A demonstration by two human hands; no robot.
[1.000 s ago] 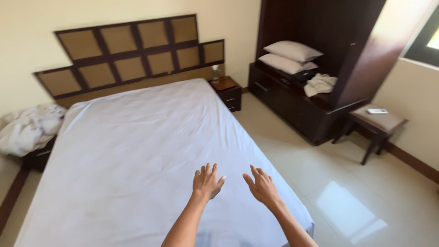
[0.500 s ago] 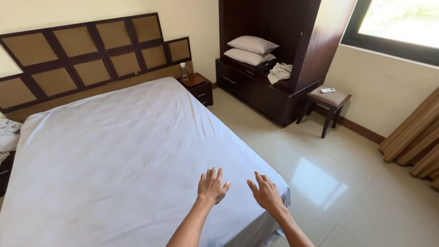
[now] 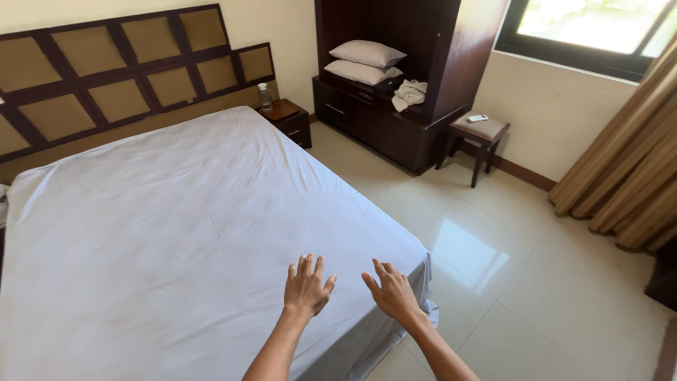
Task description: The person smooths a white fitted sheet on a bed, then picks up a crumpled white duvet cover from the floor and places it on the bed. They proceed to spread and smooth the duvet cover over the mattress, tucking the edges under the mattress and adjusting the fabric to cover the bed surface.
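Both hands were stretched out over the near corner of the bed point(image 3: 176, 212), palms down. The left hand point(image 3: 307, 288) hovered above the white sheet point(image 3: 141, 268) with its fingers point(image 3: 302, 265) spread wide and holding nothing. The right hand point(image 3: 392, 293) was just beside it, over the corner of the sheet where the cloth hung down toward the floor point(image 3: 536, 282); its fingers were also spread wide and empty. Whether either palm touched the sheet could not be told.

The sheet lay flat across the whole mattress, with only faint creases, and reached up to the padded headboard point(image 3: 120, 77) of tan squares in a dark frame. Beside the far corner of the bed stood a dark nightstand point(image 3: 289, 121) with a clear bottle point(image 3: 265, 97) on it. Farther along the wall was a dark wooden cabinet point(image 3: 423, 85); two pillows point(image 3: 367, 60) lay stacked in its open shelf, and a crumpled white cloth point(image 3: 409, 94) lay next to them. A small stool point(image 3: 479, 137) stood just beside the cabinet, carrying a small white remote point(image 3: 477, 118). Above the stool was a window point(image 3: 592, 32), and tan curtains point(image 3: 627, 155) hung at the right. The tiled floor was glossy and caught the window's light.
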